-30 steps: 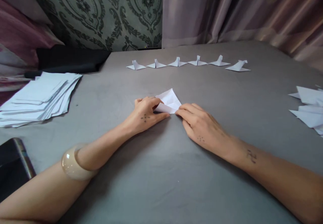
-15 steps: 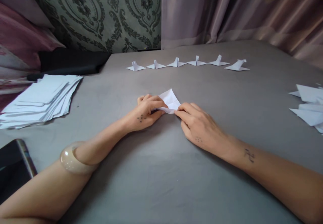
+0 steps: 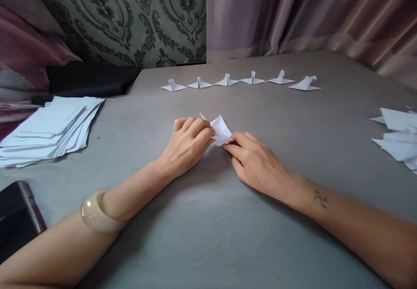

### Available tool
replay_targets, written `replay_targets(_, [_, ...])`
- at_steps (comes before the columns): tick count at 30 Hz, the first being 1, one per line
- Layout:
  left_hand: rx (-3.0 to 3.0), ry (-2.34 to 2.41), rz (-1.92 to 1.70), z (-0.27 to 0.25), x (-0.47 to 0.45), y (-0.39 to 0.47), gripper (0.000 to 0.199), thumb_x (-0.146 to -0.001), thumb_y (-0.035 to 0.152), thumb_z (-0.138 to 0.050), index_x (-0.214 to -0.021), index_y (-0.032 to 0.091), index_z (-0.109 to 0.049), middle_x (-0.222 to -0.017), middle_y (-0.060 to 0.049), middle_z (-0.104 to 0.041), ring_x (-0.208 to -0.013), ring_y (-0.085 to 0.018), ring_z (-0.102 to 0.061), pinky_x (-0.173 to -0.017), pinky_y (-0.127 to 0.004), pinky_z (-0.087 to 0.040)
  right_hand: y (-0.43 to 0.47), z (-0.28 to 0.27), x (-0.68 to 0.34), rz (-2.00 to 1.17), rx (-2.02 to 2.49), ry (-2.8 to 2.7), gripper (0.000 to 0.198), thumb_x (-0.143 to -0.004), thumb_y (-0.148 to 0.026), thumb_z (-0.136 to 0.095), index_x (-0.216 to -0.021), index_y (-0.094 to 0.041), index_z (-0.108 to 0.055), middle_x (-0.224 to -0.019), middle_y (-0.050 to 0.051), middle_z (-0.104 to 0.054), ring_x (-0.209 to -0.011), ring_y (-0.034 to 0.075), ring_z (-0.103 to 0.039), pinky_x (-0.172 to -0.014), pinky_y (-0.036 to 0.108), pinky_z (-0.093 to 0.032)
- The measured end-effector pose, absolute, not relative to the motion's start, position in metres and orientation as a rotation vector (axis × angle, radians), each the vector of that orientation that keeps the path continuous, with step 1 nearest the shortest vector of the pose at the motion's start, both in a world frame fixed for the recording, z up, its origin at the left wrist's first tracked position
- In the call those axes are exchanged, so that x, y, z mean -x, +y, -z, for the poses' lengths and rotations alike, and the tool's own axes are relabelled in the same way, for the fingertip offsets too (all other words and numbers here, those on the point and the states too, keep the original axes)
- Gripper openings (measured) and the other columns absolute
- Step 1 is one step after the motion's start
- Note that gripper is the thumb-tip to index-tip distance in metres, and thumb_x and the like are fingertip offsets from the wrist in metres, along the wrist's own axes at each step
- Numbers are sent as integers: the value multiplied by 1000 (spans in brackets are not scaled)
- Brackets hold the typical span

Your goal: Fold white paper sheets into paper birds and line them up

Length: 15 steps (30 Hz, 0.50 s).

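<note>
A small piece of folded white paper (image 3: pixel 222 129), creased and partly opened into a pointed shape, is held between my two hands over the grey tabletop. My left hand (image 3: pixel 193 140) is closed on its left side, the fingers curled and covering that part; a thin paper tip sticks out above the knuckles. At the lower right corner my right hand (image 3: pixel 252 154) pinches the paper between thumb and fingers.
Several folded paper birds (image 3: pixel 227 80) stand in a row at the back. A stack of white paper (image 3: pixel 54 128) lies left, by a black cloth (image 3: pixel 93 79). A phone (image 3: pixel 20 219) is at the lower left; more folded paper (image 3: pixel 397 135) lies far right.
My left hand has turned, knuckles up, and lifted the paper's left part, so a tip now shows above it. The near edge has opened out. My right hand has hardly moved.
</note>
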State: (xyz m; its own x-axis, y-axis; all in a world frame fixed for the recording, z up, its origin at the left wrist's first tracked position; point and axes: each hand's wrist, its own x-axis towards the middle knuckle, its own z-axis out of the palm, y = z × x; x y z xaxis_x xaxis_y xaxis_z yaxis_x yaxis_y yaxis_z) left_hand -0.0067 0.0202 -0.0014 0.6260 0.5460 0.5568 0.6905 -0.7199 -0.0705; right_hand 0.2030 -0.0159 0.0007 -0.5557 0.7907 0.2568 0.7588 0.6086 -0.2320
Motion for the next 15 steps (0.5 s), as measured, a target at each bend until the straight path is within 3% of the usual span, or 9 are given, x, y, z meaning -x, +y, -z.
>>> replay_targets(8, [2884, -904, 753, 6, 6, 23, 20, -99, 18, -41, -102, 15, -61, -105, -8, -70, -92, -17, -65, -85, -33, -47, -16, -4, -203, -162, 1320, -2521, 32, -86, -6, -43, -100, -17, -69, -91, 8, -56, -87, 21, -50, -78, 34, -45])
replay_targets(15, [3029, -837, 612, 5, 11, 22, 29, -98, 18, -39, -112, 14, -65, -113, -11, -67, -106, -22, -61, -90, -37, -52, -2, -16, -216, -477, 1273, -2468, 34, -83, -6, -44, -94, -22, -73, -103, 6, -63, -94, 20, -58, -83, 33, -46])
